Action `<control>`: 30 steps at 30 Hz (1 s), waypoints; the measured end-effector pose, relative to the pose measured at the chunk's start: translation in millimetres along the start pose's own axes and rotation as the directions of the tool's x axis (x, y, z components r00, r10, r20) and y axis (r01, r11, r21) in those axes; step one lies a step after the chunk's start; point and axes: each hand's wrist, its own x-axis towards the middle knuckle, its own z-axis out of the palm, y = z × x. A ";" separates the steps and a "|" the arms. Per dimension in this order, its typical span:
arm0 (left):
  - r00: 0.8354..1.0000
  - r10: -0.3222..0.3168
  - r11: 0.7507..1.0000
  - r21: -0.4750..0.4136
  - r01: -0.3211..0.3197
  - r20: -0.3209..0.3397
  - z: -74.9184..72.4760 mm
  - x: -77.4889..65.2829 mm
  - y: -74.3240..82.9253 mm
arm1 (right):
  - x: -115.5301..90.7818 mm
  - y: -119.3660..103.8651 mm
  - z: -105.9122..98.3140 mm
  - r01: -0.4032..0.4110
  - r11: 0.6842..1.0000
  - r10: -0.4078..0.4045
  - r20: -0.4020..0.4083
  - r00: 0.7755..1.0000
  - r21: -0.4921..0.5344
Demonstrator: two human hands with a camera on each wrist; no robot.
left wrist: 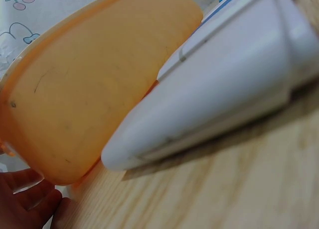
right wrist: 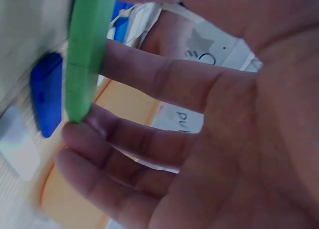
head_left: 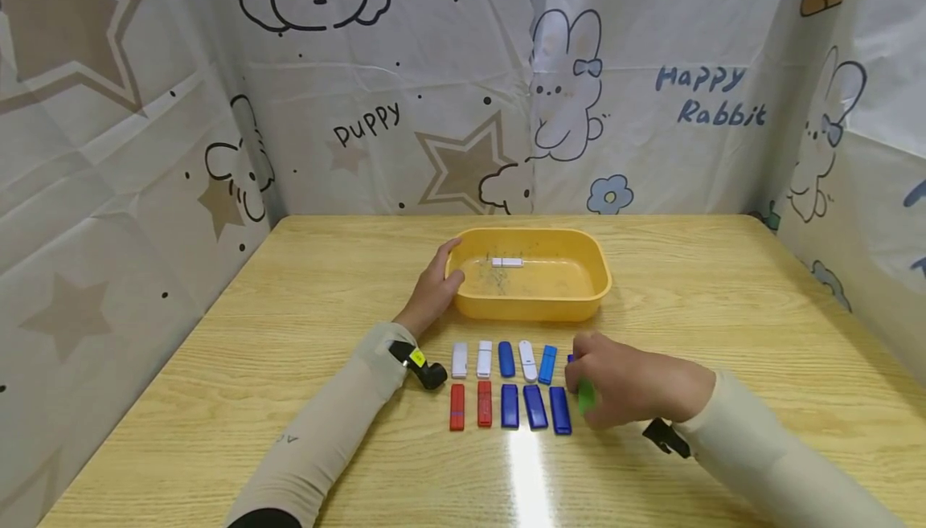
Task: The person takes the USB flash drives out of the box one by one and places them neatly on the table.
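My left hand (head_left: pixel 432 293) holds the left end of a yellow plastic basin (head_left: pixel 528 309), the thumb over its rim. One white USB stick (head_left: pixel 507 263) lies inside the basin. In front of it, my right hand (head_left: pixel 633 379) pinches a green USB stick (right wrist: pixel 83 64) between thumb and fingers, at the right end of two rows of sticks. White sticks (head_left: pixel 484 359) and blue sticks (head_left: pixel 506 359) make up the far row, where my right hand partly hides a blue one. Two red sticks (head_left: pixel 457 407) and several dark blue sticks (head_left: pixel 534 407) form the near row.
A wooden table (head_left: pixel 347 271) carries everything. Printed fabric (head_left: pixel 448 70) with cartoon puppies and rabbits hangs behind it and along both sides. In the left wrist view, a white stick (left wrist: pixel 214 84) looms close to the camera, in front of the basin wall.
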 end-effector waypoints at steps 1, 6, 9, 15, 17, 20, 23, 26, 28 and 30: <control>1.000 0.001 1.000 -0.001 -0.001 0.000 0.2 0.1 -0.3 | -1.6 -2.4 -0.4 -0.002 1.000 0.002 0.006 1.000 -0.009; 1.000 0.008 1.000 -0.007 -0.008 -0.004 0.7 0.8 -2.2 | -8.4 -11.5 -0.1 -0.026 1.000 0.027 0.060 0.998 -0.007; 1.000 0.008 1.000 -0.009 -0.008 -0.004 0.7 0.8 -2.6 | -11.0 -14.3 1.9 -0.013 1.000 0.010 0.093 0.996 0.026; 1.000 0.008 1.000 -0.007 -0.008 0.000 0.7 0.6 -3.0 | -9.8 -15.1 3.8 -0.014 0.998 0.005 0.135 0.991 0.064; 1.000 0.009 1.000 -0.008 -0.009 0.000 0.7 0.3 -3.2 | -8.0 -14.2 4.0 -0.029 0.998 0.022 0.140 0.990 0.053; 1.000 0.010 1.000 -0.013 -0.010 -0.001 0.9 0.2 -3.3 | -5.5 -12.6 4.7 -0.047 0.998 0.043 0.134 0.990 0.029; 1.000 0.011 1.000 -0.012 -0.011 -0.005 1.0 0.2 -2.9 | -3.8 -11.9 5.5 -0.071 0.997 0.069 0.125 0.990 0.013; 1.000 0.012 1.000 -0.006 -0.012 -0.009 0.9 0.3 -2.1 | -2.0 -11.4 6.7 -0.085 0.996 0.084 0.122 0.989 0.002; 1.000 0.017 1.000 -0.003 -0.017 -0.010 0.7 0.1 -1.2 | -1.0 -11.6 7.3 -0.092 0.996 0.093 0.121 0.988 -0.011; 1.000 0.019 1.000 -0.003 -0.019 -0.010 0.6 -0.1 -0.2 | -0.2 -11.5 8.2 -0.086 0.996 0.089 0.116 0.989 -0.023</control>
